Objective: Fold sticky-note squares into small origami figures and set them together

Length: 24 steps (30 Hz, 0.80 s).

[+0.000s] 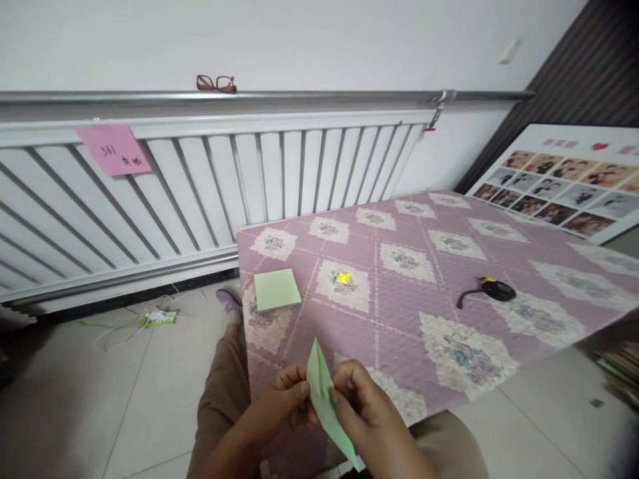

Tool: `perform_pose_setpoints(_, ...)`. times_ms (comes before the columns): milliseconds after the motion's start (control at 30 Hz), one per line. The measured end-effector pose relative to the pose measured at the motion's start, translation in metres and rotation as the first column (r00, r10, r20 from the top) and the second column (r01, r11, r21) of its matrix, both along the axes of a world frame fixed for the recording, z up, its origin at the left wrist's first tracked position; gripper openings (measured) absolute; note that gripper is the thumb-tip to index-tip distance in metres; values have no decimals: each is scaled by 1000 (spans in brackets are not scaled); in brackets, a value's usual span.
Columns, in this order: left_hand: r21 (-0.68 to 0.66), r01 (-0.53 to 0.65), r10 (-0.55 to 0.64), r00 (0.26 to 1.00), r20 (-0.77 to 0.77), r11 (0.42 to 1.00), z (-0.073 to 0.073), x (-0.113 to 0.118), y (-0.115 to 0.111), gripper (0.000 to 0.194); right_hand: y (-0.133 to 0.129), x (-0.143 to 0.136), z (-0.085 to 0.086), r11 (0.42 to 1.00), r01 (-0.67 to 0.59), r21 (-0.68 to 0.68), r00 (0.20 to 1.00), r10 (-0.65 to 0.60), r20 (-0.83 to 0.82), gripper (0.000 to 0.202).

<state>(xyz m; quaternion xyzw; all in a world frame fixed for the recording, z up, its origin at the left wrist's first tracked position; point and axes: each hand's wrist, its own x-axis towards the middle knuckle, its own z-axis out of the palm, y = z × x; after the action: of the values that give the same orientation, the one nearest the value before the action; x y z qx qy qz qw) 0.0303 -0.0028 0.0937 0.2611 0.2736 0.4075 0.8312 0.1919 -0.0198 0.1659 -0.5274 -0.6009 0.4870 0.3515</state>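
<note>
A folded sheet of light green paper (pixel 321 392) is held up between both hands over the near edge of the table. My left hand (pixel 287 402) pinches its left side with thumb and fingers. On the other side my right hand (pixel 362 406) grips the paper, thumb against the fold. The sheet narrows to a point at its top and bottom, with a crease or pocket showing near the upper end. Beyond the hands, a square stack of pale green paper (pixel 277 290) lies on the table. To its right sits a small yellow piece (pixel 343 278), perhaps folded paper.
A purple floral cloth covers the table (pixel 349 319). A black object with a short cord (pixel 494 290) lies to the right. Behind stand a white radiator (pixel 289 166) with a pink note (pixel 114 150), glasses (pixel 216 84) on the pipe, and a photo board (pixel 559 179). A power strip (pixel 160 317) is on the floor.
</note>
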Motion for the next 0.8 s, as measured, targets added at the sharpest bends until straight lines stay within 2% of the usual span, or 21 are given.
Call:
perform_pose_setpoints(100, 10, 0, 0, 1000, -9, 1000, -1, 1, 1, 31, -1, 3, -2, 986, -52, 157, 983, 23, 182, 10)
perform_pose_setpoints(233, 17, -3, 4, 999, -32, 1000, -1, 1, 1, 36, 0, 5, -1, 955, -136, 265, 962, 63, 267, 16)
perform_pose_setpoints(300, 15, -11, 12, 999, -53, 1000, -1, 1, 2, 40, 2, 7, 4, 952, -181, 248, 957, 112, 267, 19)
perform_pose_setpoints(433, -23, -33, 31, 996, -84, 999, 3, -1, 3, 46, 6, 11, 22, 929, -336, 157, 931, 302, 207, 28)
perform_pose_setpoints(533, -48, -28, 24, 996, -89, 998, 7, -2, 2, 48, 8, 11, 31, 912, -392, 121, 911, 366, 187, 32)
perform_pose_setpoints(667, -30, 6, -10, 993, -114, 1000, 10, -1, -1, 46, 9, 10, 27, 912, -389, 133, 915, 365, 173, 31)
perform_pose_setpoints(800, 97, 24, 1, 967, -254, 995, 11, 1, -2, 46, 9, 12, 18, 895, -411, 171, 905, 379, 191, 26)
